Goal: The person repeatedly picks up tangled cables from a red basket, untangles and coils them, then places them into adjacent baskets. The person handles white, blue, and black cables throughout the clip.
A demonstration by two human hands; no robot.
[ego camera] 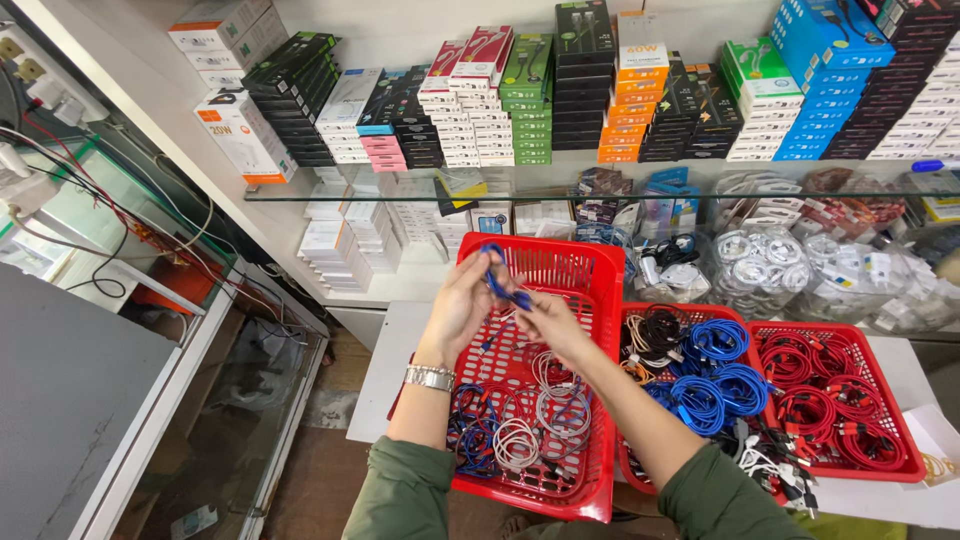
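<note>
Hands met above the big red basket (585, 300): the left hand (455, 310) and the right hand (550, 322) each pinched closed on a blue cable (497, 283), which looped up between them over the basket's middle. Coiled white and blue cables (520, 425) lay in the basket's near end. Right of the basket sat two smaller red trays (905, 440) of blue and red coils

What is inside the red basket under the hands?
The red basket holds loose coiled cables, white, grey, blue and red, at its near end. The left hand, right hand and forearms hide part of the floor.
</note>
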